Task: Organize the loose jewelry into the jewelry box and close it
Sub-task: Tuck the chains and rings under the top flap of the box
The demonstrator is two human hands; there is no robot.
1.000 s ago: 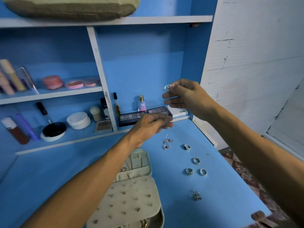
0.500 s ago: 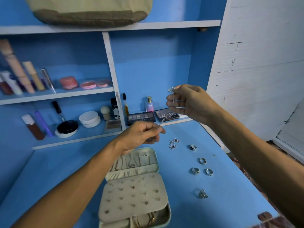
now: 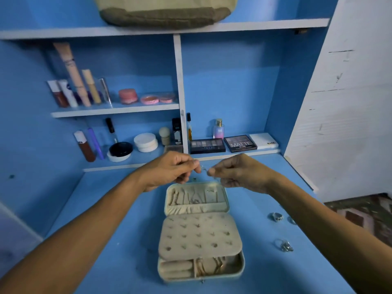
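The jewelry box (image 3: 212, 276) lies open in the middle of the tabletop (image 3: 118, 240). Its lid (image 3: 197, 205) is folded flat toward the far edge and its earring panel (image 3: 199, 232) rests over the base, probably so that every pocket can be reached from above. Some chains already hang in the lid and lie in the base compartment.

Both hands meet just above the far end of the lid and share a thin silvery piece (image 3: 204, 168). It is too fine to tell whether it is a chain or an earring. Holding it at two points, right over the lid, looks like a way to keep it straight or to work a clasp before it goes in. Several rings (image 3: 276, 216) lie loose near the right edge of the tabletop, well apart from the box, so the sorting is not yet done.

The left hand (image 3: 169, 169) has its fingers curled, thumb and forefinger pinching one end of the piece. The right hand (image 3: 239, 174) mirrors it, pinching the other end, knuckles up. Both forearms reach in from the near corners and converge
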